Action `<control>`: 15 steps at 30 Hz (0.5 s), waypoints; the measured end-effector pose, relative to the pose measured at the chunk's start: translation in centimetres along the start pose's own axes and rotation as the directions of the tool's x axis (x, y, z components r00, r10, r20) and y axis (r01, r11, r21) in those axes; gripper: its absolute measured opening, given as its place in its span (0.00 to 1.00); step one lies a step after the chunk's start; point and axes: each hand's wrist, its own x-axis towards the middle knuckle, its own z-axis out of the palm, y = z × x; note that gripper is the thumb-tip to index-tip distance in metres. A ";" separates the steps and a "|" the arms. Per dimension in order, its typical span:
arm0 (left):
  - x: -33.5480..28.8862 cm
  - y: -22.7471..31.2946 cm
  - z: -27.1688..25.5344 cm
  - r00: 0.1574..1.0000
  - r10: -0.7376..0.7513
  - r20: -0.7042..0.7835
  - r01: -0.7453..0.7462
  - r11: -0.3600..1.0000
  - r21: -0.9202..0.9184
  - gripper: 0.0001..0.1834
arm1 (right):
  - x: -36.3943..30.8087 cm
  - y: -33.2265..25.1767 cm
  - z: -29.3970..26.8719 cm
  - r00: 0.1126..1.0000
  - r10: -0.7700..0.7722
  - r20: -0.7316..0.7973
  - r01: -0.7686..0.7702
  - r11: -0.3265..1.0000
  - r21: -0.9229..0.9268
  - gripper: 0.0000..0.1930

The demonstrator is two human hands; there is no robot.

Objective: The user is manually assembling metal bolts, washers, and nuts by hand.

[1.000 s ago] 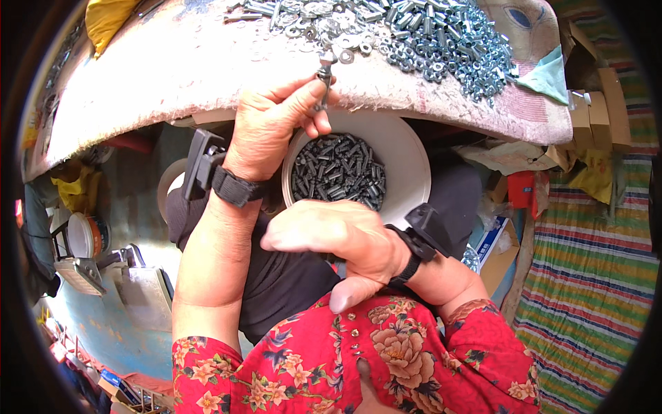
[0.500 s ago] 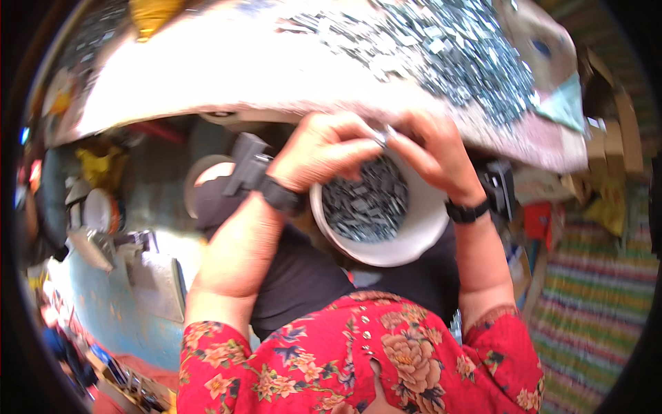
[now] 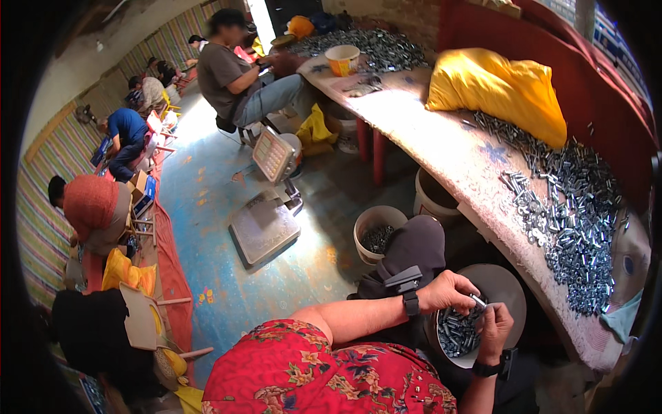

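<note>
A small, shiny metal tube-like piece (image 3: 476,301) is pinched in the fingers of my left hand (image 3: 445,292). My right hand (image 3: 496,328) has its thumb and fingertips closed at the other end of that piece. Below both hands, a pale bucket (image 3: 468,362) holds a heap of similar small metal pieces (image 3: 456,337). My right hand covers part of the bucket.
Loose metal pieces (image 3: 572,224) lie along the long table (image 3: 441,155) beside a yellow sack (image 3: 496,88). A smaller bucket (image 3: 360,238) and a platform scale (image 3: 265,228) stand on the floor to the left. A co-worker (image 3: 231,72) sits farther up the table.
My view has swung left and up, bringing the room and co-workers into sight. Both hands stay together over the bucket, now at the lower right, with a metal piece between them.
</note>
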 end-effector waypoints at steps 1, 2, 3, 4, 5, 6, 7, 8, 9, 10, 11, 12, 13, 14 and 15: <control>-0.7 0.5 0.3 0.999 0.016 -0.034 -0.015 1.000 0.024 0.13 | -0.2 -0.3 0.5 1.000 -0.013 0.002 0.013 1.000 0.022 0.08; -1.5 0.8 0.6 0.997 0.029 -0.067 -0.026 0.999 0.039 0.12 | -0.7 -0.8 1.0 1.000 -0.019 0.005 0.019 0.999 0.038 0.08; -2.1 0.9 0.9 0.997 0.044 -0.069 -0.042 0.998 0.041 0.12 | -1.0 -1.2 1.4 0.999 -0.032 0.014 0.031 0.999 0.035 0.07; -2.7 1.0 1.2 0.995 0.067 -0.079 -0.063 0.997 0.044 0.11 | -1.4 -1.6 1.7 0.998 -0.057 -0.005 0.057 0.997 0.059 0.06; -3.3 1.0 1.6 0.992 0.087 -0.089 -0.084 0.995 0.046 0.10 | -1.8 -2.0 1.9 0.996 -0.080 -0.026 0.081 0.993 0.082 0.04; -3.9 0.9 1.7 0.991 0.101 -0.090 -0.097 0.994 0.044 0.10 | -2.3 -2.3 2.1 0.996 -0.089 -0.018 0.090 0.993 0.077 0.04; -4.3 0.7 1.6 0.992 0.063 -0.108 -0.062 0.998 0.012 0.12 | -2.8 -2.4 2.4 0.981 -0.192 -0.017 0.192 0.981 0.005 0.02; -4.6 1.0 1.9 0.993 0.024 -0.118 -0.025 1.000 -0.014 0.14 | -3.0 -2.7 2.5 0.955 -0.296 -0.016 0.294 0.953 -0.065 0.04; -5.3 1.2 2.4 0.992 0.006 -0.122 -0.005 1.000 0.011 0.19 | -3.2 -2.9 2.6 0.951 -0.309 -0.014 0.307 0.949 -0.070 0.04; -5.9 1.3 2.3 0.993 0.019 -0.117 -0.018 1.000 0.013 0.19 | -3.4 -3.2 2.7 0.911 -0.412 0.015 0.408 0.897 -0.169 0.06; -6.0 1.3 2.1 0.995 -0.031 -0.099 0.032 0.999 0.010 0.20 | -3.5 -3.5 2.7 0.861 -0.505 0.055 0.500 0.823 -0.269 0.07; -6.2 1.3 1.8 0.993 -0.080 -0.082 0.081 0.997 0.007 0.21 | -3.5 -3.8 2.7 0.803 -0.587 0.106 0.581 0.730 -0.361 0.08; -6.4 1.1 1.6 0.992 -0.099 -0.083 0.102 0.994 0.028 0.22 | -3.8 -4.0 2.9 0.822 -0.563 0.085 0.552 0.753 -0.359 0.06; -6.6 0.8 1.6 0.995 -0.077 -0.061 0.080 0.996 0.046 0.21 | -4.0 -4.0 2.8 0.815 -0.572 0.089 0.561 0.743 -0.365 0.06; -6.7 0.6 1.7 0.999 -0.010 -0.052 0.015 0.996 0.083 0.21 | -4.3 -3.7 2.7 0.888 -0.456 0.061 0.453 0.843 -0.291 0.06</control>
